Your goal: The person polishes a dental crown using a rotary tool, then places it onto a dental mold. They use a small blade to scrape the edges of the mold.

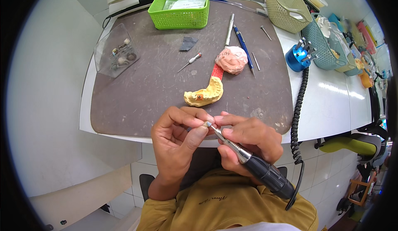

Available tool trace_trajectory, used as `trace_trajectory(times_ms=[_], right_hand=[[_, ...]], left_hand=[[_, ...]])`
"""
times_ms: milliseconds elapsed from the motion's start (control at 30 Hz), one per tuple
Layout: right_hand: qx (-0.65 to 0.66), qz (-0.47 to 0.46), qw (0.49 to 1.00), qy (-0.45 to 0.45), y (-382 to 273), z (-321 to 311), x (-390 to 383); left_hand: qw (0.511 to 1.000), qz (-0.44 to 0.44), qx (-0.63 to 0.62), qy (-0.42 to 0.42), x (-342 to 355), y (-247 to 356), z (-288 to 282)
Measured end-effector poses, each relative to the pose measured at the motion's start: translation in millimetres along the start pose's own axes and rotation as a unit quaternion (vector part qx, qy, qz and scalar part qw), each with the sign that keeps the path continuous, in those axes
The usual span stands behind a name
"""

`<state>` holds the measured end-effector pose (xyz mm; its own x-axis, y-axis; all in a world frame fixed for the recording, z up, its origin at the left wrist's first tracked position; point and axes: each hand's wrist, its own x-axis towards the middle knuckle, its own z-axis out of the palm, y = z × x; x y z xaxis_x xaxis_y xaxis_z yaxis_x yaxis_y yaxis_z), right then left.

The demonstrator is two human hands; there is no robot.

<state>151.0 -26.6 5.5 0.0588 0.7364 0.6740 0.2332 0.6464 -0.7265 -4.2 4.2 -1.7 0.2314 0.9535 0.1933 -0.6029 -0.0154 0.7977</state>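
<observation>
Pinched between the thumb and fingers of my left hand is a small tooth-coloured dental crown, largely covered by the fingertips. My right hand grips a black and silver rotary handpiece, its tip meeting the crown or very close to it. Just beyond my hands lies a yellow dental model with an orange-ringed hole in it. A red strip runs from this model to a pink dental cast behind it.
A blue pencil, a silver handle, a small screwdriver and dark sandpaper lie on the brown mat. Left is a clear box; behind, a green basket. A coiled cord hangs right, below a blue bur holder.
</observation>
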Motion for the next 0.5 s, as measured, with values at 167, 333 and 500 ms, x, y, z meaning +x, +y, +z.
trace_trajectory(times_ms=[167,333,500], right_hand=[[0.005,-0.021,0.999,0.032,4.9,2.3,0.3],[0.009,-0.005,0.999,0.043,2.2,3.7,0.6],[0.015,-0.01,0.999,0.043,3.2,3.8,0.2]], left_hand=[[1.0,0.0,-0.006,0.002,0.8,-0.8,1.9],[1.0,-0.002,0.003,0.005,0.1,0.2,1.3],[1.0,0.003,0.011,0.004,-0.3,-1.2,0.1]])
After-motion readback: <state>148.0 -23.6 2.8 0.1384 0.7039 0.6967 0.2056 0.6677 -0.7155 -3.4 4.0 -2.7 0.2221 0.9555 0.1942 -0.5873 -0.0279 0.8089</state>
